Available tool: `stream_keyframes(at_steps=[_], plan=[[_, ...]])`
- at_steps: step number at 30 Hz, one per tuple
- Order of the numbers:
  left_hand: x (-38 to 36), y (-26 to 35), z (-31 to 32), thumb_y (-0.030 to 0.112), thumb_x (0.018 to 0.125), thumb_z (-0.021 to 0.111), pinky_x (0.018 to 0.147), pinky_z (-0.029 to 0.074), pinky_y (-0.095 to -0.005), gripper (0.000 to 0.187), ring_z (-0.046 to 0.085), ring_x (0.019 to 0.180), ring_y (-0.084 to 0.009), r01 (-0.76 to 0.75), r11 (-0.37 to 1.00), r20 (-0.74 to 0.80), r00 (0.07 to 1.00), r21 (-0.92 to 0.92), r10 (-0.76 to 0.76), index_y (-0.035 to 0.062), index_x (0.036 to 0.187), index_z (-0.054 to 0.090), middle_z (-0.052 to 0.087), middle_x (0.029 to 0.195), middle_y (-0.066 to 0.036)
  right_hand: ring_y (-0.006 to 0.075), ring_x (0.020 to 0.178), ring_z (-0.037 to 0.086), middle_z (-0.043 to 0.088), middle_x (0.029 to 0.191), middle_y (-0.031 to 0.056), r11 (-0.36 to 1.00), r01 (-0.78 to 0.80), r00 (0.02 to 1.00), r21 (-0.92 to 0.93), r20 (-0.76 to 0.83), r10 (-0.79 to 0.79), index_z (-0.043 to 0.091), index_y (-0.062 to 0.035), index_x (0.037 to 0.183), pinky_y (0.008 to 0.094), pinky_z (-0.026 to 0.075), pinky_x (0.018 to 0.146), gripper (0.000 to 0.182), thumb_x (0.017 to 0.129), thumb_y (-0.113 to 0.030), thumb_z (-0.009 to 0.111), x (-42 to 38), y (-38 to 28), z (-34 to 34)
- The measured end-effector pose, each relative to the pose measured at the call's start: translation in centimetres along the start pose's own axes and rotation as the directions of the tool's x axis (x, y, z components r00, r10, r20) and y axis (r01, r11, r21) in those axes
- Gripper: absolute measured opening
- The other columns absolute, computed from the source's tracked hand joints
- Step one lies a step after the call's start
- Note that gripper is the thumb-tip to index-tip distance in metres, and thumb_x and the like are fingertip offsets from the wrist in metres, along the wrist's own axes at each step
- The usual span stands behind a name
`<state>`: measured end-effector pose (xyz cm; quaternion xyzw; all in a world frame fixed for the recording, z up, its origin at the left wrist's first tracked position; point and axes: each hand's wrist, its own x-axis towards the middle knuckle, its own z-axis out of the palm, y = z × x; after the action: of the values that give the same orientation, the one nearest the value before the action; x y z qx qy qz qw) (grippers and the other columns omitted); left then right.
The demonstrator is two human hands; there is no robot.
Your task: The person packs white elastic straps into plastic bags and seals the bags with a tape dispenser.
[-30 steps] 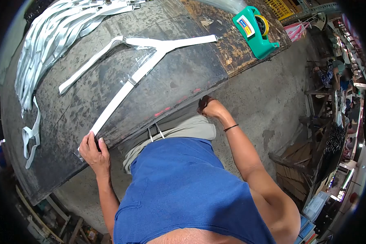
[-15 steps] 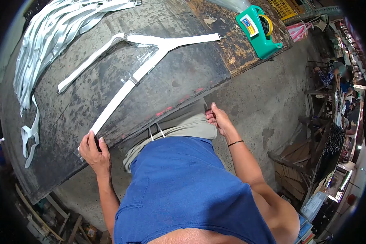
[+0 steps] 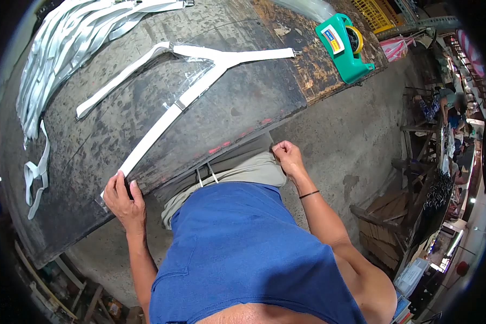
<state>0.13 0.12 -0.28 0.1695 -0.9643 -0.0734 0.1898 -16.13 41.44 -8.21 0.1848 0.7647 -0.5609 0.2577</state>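
Observation:
White Y-shaped suspenders [image 3: 151,141] lie spread on the dark table, with metal adjusters on two straps and a clip at the right end. My left hand [image 3: 125,198] grips the lower strap end at the table's near edge, fingers over it and thumb alongside. Clear plastic or tape shows near the fork of the Y. Beyond the table edge, my right hand [image 3: 289,159] is beside my grey shorts [image 3: 256,167], its fingers curled into a pinch. What those fingers hold, if anything, is too small to make out.
A bundle of white straps [image 3: 59,59] lies at the table's far left, with a looped white strap [image 3: 36,171] nearer. A green tape dispenser [image 3: 344,51] stands at the right end beside clear plastic [image 3: 310,6]. People work at the far right.
My right hand's fingers have closed into a pinch, and the hand has shifted slightly down and left. My left hand stays on the strap end.

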Motion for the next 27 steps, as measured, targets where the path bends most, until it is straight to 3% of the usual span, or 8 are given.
stream_keyframes(at_steps=[3, 5, 8, 12, 15, 17, 19, 27], plan=[[0.2, 0.2, -0.1, 0.015, 0.088, 0.066, 0.097, 0.04, -0.0469, 0.04, 0.053, 0.111, -0.0359, 0.008, 1.0, 0.007, 1.0, -0.023, -0.008, 0.0006, 0.125, 0.061, 0.058, 0.119, -0.016, 0.0043, 0.068, 0.046, 0.053, 0.075, -0.0053, 0.978, 0.157, 0.986, -0.138, -0.03, -0.162, 0.063, -0.0046, 0.088, 0.0222, 0.039, 0.061, 0.007, 0.09, -0.011, 0.063, -1.2, -2.5, -0.4], [0.4, 0.4, -0.4, 0.016, 0.085, 0.067, 0.094, 0.041, -0.0476, 0.04, 0.054, 0.11, -0.0368, 0.027, 0.999, 0.008, 1.0, -0.044, -0.027, 0.0001, 0.121, 0.062, 0.058, 0.118, -0.017, 0.0043, 0.07, 0.045, 0.053, 0.076, -0.0043, 0.893, 0.387, 0.92, -0.23, 0.036, -0.39, 0.063, -0.0042, 0.089, 0.0222, 0.04, 0.062, 0.008, 0.091, -0.012, 0.063, -2.1, -5.9, -0.7], [0.1, 0.3, -0.1, 0.019, 0.084, 0.068, 0.096, 0.041, -0.0474, 0.04, 0.054, 0.11, -0.0364, 0.073, 0.995, 0.006, 0.997, -0.069, -0.073, 0.0011, 0.119, 0.062, 0.058, 0.117, -0.016, 0.0061, 0.075, 0.047, 0.054, 0.082, -0.0028, 0.805, 0.55, 0.832, -0.222, 0.234, -0.503, 0.06, -0.0033, 0.089, 0.0227, 0.041, 0.067, 0.007, 0.091, -0.009, 0.062, -4.0, -12.6, 0.2], [0.0, 0.7, -0.7, 0.02, 0.083, 0.07, 0.097, 0.041, -0.046, 0.041, 0.052, 0.113, -0.0346, 0.101, 0.994, 0.005, 0.995, -0.034, -0.101, 0.0014, 0.119, 0.062, 0.057, 0.118, -0.014, 0.0128, 0.078, 0.052, 0.055, 0.083, 0.0036, 0.645, 0.753, 0.594, -0.13, 0.556, -0.581, 0.057, -0.0007, 0.086, 0.0259, 0.043, 0.073, 0.007, 0.087, -0.005, 0.063, -3.9, -20.5, 4.9], [-0.1, 0.7, -0.5, 0.019, 0.082, 0.071, 0.096, 0.041, -0.0458, 0.041, 0.052, 0.112, -0.0339, 0.109, 0.993, -0.035, 0.993, -0.039, -0.11, 0.0018, 0.118, 0.062, 0.057, 0.118, -0.013, 0.0177, 0.077, 0.054, 0.056, 0.082, 0.008, 0.498, 0.862, 0.406, -0.096, 0.721, -0.562, 0.057, 0.0009, 0.085, 0.0287, 0.044, 0.073, 0.01, 0.086, -0.006, 0.064, -3.7, -25.2, 11.2], [-0.2, 0.8, -0.5, 0.02, 0.082, 0.071, 0.096, 0.041, -0.0458, 0.042, 0.051, 0.112, -0.0333, 0.11, 0.993, -0.049, 0.993, -0.039, -0.112, 0.0024, 0.119, 0.062, 0.056, 0.119, -0.013, 0.0213, 0.076, 0.056, 0.057, 0.082, 0.0098, 0.343, 0.939, 0.167, 0.005, 0.866, -0.471, 0.058, 0.0005, 0.086, 0.0323, 0.046, 0.07, 0.012, 0.087, -0.009, 0.066, -3.5, -26.8, 15.8], [-0.3, 0.8, -0.6, 0.021, 0.082, 0.071, 0.097, 0.041, -0.0456, 0.044, 0.05, 0.113, -0.0323, 0.1, 0.994, -0.036, 0.994, -0.05, -0.102, 0.0036, 0.121, 0.062, 0.055, 0.121, -0.011, 0.0257, 0.073, 0.057, 0.057, 0.08, 0.0119, 0.331, 0.941, 0.055, 0.071, 0.933, -0.356, 0.06, 0.0, 0.088, 0.0365, 0.047, 0.068, 0.014, 0.088, -0.013, 0.066, -3.7, -27.8, 20.4], [-0.3, 0.7, -0.7, 0.025, 0.083, 0.07, 0.095, 0.041, -0.0429, 0.045, 0.048, 0.115, -0.0299, 0.098, 0.995, -0.023, 0.995, -0.021, -0.099, 0.0059, 0.122, 0.06, 0.054, 0.118, -0.01, 0.0245, 0.072, 0.061, 0.065, 0.079, 0.0108, 0.227, 0.973, -0.059, 0.042, 0.996, 0.067, 0.062, -0.0024, 0.093, 0.0365, 0.048, 0.066, 0.013, 0.089, -0.014, 0.064, -2.6, -27.3, 30.7]])
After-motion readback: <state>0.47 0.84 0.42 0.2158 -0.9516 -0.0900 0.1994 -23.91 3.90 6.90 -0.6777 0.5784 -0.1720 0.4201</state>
